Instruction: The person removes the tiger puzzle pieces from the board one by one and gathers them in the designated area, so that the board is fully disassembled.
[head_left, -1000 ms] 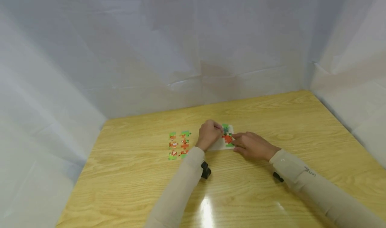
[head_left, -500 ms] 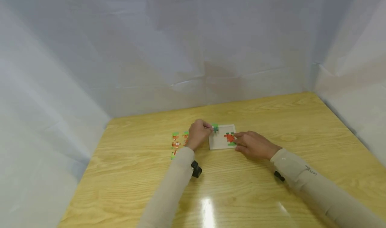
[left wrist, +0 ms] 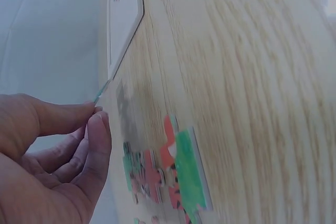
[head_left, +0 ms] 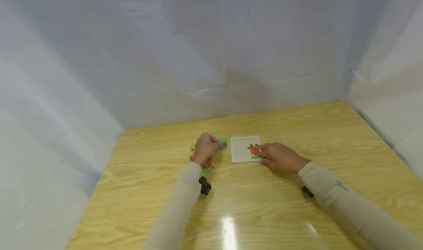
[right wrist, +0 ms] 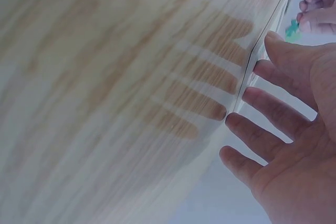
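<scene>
My left hand pinches a green jigsaw puzzle piece between thumb and forefinger. It holds the piece left of the white square puzzle tray, above the table. In the left wrist view the piece shows only as a thin green edge at the fingertips. Red and green puzzle pieces lie inside the tray along its right side. My right hand rests at that side, fingers extended and fingertips at the rim, partly covering those pieces. Loose red and green puzzle pieces lie beneath my left hand.
Both hands work over a wooden table with light grain. Pale sheeting hangs behind it and at both sides. A small black wrist camera sits at the left cuff.
My left hand has lifted the green puzzle piece out of the tray's upper right area and carried it left, past the tray's left rim. My right hand has stayed at the right side.
</scene>
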Available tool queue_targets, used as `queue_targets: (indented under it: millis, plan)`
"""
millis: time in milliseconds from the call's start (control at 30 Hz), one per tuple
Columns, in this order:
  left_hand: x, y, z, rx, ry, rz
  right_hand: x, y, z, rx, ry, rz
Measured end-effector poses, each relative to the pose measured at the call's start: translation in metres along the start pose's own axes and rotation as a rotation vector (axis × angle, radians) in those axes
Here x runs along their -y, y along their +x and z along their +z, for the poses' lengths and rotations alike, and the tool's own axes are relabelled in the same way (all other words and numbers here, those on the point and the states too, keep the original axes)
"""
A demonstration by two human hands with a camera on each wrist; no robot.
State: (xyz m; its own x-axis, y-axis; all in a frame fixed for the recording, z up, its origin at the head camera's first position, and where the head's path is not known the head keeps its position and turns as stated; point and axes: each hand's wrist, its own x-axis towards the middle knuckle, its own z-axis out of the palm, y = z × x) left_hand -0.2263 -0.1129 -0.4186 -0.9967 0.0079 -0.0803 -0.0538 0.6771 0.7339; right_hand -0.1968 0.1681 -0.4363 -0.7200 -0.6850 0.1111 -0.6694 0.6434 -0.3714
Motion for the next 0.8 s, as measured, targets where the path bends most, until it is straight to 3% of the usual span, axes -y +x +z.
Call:
queue_targets:
  millis: [333, 800]
  plan:
    - [0.0074, -0.0008, -0.0064, 0.024, -0.048, -0.008, 0.0002, -0.0012, -0.0013, -0.001, -0.005, -0.014]
    - [0.0078, -0.0014, -0.0056, 0.019, 0.010, -0.055, 0.0005, -0.0005, 0.0001, 0.006, -0.005, 0.001]
